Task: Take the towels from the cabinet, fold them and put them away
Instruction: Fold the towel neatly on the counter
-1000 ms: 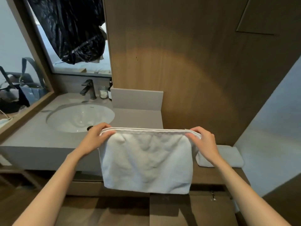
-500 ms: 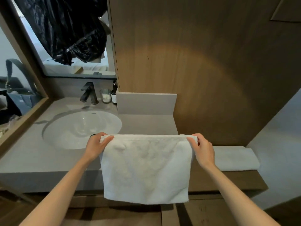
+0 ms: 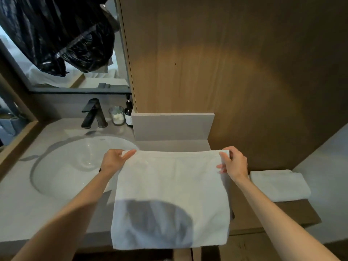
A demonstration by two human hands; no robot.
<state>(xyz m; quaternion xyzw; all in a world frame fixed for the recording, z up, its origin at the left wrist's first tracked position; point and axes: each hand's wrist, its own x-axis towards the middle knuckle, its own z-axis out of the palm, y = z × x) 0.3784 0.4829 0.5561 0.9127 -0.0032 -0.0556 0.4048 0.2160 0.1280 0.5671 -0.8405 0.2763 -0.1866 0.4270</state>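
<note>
A white towel (image 3: 173, 187) folded in half is spread over the grey counter (image 3: 24, 213), its lower edge hanging past the counter's front. My left hand (image 3: 114, 161) pinches its far left corner and my right hand (image 3: 233, 162) pinches its far right corner. A second white towel (image 3: 278, 187), folded into a small rectangle, lies on the wooden shelf (image 3: 297, 215) to the right.
A round white sink (image 3: 75, 164) with a dark faucet (image 3: 94, 113) is set in the counter on the left. A glass jar (image 3: 117, 115) and a dark bottle (image 3: 129, 114) stand behind it. A wooden wall panel (image 3: 216, 63) rises ahead; a mirror (image 3: 62, 44) hangs at upper left.
Both hands have carried the towel forward and lowered it, from hanging in the air in front of the vanity to lying over the counter. My view has tilted down.
</note>
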